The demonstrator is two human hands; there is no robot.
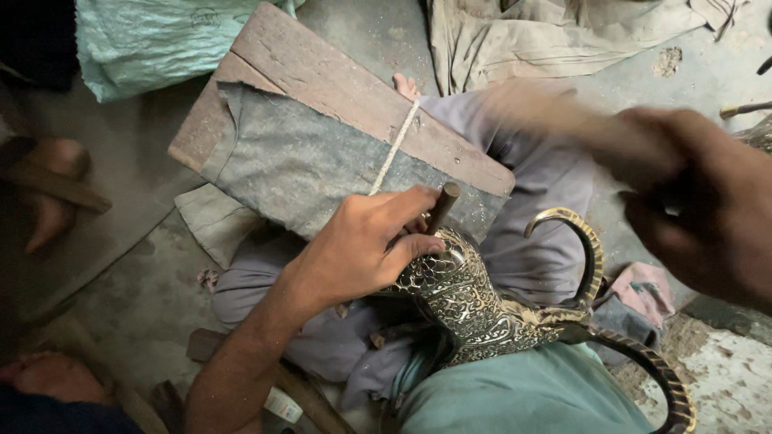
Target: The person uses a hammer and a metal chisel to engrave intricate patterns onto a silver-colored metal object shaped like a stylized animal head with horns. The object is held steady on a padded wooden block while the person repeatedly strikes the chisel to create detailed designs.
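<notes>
Left hand (pixel 366 245) grips a punch (pixel 441 206) against the engraved metal vessel (pixel 470 301) just beneath it; right hand (pixel 700 205) grips a blurred mallet (pixel 555 120) above.

An engraved brass vessel (pixel 470 301) with curved handles is laid across the lap, at centre. A thin metal punch (pixel 442 205) is held against the vessel's body by the left hand (pixel 366 245). At the right, a blurred wooden mallet (pixel 563 120) is gripped in the raised right hand (pixel 708 209). A cloth-covered wooden board (pixel 322 128), tied with a cord (pixel 394 149), is seen beyond the vessel.
</notes>
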